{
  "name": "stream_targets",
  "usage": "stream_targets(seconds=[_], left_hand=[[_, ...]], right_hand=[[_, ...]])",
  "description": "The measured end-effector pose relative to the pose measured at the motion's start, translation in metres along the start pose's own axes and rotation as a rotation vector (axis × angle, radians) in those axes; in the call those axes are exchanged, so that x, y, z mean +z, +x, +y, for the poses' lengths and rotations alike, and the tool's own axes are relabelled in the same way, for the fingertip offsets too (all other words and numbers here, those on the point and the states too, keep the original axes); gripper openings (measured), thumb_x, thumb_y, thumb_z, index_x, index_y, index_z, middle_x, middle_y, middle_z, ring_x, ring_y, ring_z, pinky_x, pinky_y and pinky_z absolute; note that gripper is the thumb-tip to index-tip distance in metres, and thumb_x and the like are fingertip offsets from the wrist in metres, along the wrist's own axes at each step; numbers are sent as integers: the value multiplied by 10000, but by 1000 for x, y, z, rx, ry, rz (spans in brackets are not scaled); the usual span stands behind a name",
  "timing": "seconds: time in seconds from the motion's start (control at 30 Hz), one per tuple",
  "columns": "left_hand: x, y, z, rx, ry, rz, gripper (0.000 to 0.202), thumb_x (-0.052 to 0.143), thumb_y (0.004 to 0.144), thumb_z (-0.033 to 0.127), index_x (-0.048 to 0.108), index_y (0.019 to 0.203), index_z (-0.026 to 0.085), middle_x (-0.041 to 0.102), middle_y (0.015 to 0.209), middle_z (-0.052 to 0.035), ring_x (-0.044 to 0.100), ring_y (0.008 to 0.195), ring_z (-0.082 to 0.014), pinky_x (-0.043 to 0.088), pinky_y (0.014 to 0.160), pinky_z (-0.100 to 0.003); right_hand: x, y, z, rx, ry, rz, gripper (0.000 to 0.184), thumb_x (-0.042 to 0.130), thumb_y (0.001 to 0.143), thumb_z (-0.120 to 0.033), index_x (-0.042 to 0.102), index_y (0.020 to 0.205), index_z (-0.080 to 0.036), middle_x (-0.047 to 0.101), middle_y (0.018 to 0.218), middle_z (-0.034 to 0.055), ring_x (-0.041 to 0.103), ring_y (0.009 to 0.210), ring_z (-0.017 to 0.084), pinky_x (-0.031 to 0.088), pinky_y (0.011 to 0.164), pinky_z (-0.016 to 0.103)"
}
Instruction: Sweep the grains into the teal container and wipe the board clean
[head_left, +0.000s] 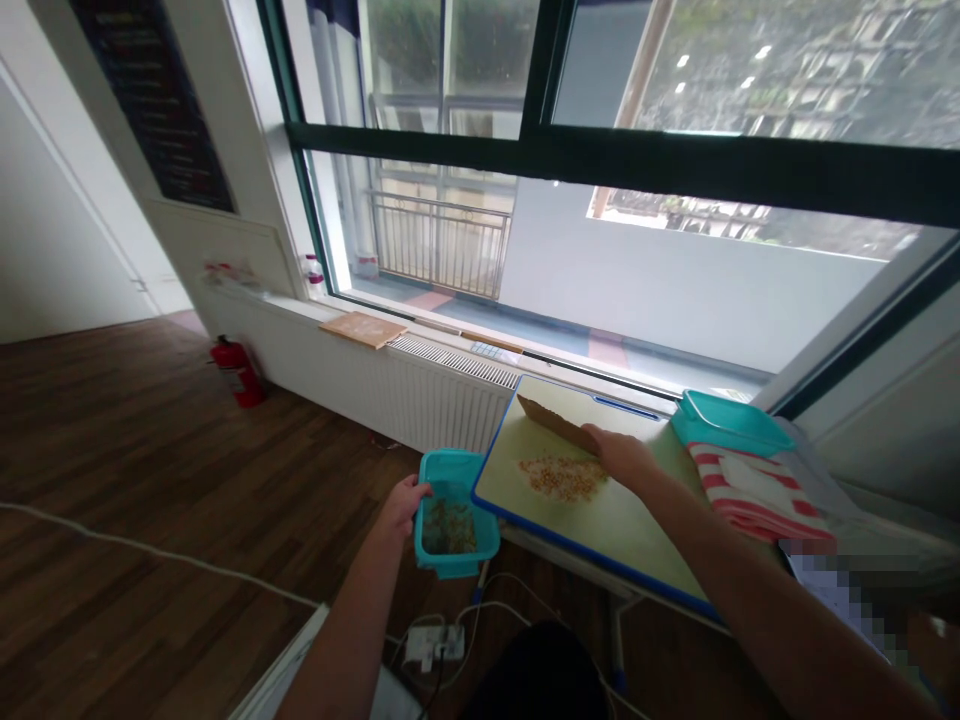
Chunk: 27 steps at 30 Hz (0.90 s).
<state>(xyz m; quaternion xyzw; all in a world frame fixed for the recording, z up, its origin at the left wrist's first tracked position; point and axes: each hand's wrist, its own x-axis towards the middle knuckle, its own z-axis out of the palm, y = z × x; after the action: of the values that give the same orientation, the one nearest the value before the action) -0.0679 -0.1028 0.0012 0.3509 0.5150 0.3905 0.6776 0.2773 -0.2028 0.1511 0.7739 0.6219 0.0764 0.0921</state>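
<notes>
My left hand (407, 503) grips the left rim of a teal plastic bin (459, 571), holding it at the left corner of a pale tabletop with a blue edge (637, 535). Inside the bin lie loose brownish bits (450, 525); what they are I cannot tell. My right hand (616, 455) is closed on the near end of a strip of brown cardboard (551, 420), which stands on its edge on the tabletop. Just on the near side of the strip, small orange-brown pieces (562, 480) like grains or kernels are spread in a patch.
Right of the tabletop are a second teal bin (735, 425) and a red-and-white striped cloth (757, 490). A radiator (450, 400) runs under the window, with a wooden board (364, 328) on the sill. A power strip (435, 643) and cables lie below; a fire extinguisher (238, 372) stands left.
</notes>
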Motion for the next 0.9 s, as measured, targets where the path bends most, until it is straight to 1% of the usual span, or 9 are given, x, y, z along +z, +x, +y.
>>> stream_targets(seconds=[0.13,0.3,0.4,0.5,0.57,0.73,0.9], left_hand=[[-5,-3,1,9,11,-2,200,577,530,71,519,697,164,540,494,24,536,439,-146,456,481,-278],[-9,-9,1,24,25,3,191,579,517,85,519,682,162,504,466,46,508,413,-131,439,465,-264],[-10,-15,-1,28,26,-2,187,577,503,95,506,662,164,526,476,38,510,418,-129,440,467,-262],[-11,-23,-5,46,14,-10,186,588,491,115,506,651,161,544,483,27,524,433,-137,445,476,-266],[-11,-28,-7,47,4,0,195,598,485,127,515,658,158,555,493,20,531,442,-142,448,479,-270],[-8,-37,-13,17,-40,15,219,610,471,139,511,665,160,547,502,34,532,457,-140,449,490,-273],[-2,-46,-21,17,-47,-20,233,592,456,135,511,673,155,569,536,21,538,486,-142,448,504,-273]], right_hand=[[-3,-4,-10,-79,5,-7,459,304,883,-176,410,1316,-288,667,1059,84,644,860,221,414,674,298],[-6,-8,-13,-140,39,-37,484,315,860,-152,428,1313,-281,677,1018,88,647,824,219,413,673,302],[-5,-12,-13,-162,58,-33,458,312,872,-184,447,1297,-290,686,981,77,646,808,207,409,672,292],[-3,-13,-13,-181,109,-28,415,297,896,-245,479,1263,-303,682,1005,61,641,820,198,407,686,284],[-1,-14,-13,-206,144,-28,401,299,893,-254,499,1238,-302,680,1015,51,637,832,194,401,692,276],[1,-18,-18,-253,168,-53,423,369,798,-153,539,1164,-282,684,957,31,624,800,174,376,663,251],[-6,-26,-27,-242,145,-24,431,390,733,-129,570,1093,-282,684,900,27,616,768,185,361,636,259]])
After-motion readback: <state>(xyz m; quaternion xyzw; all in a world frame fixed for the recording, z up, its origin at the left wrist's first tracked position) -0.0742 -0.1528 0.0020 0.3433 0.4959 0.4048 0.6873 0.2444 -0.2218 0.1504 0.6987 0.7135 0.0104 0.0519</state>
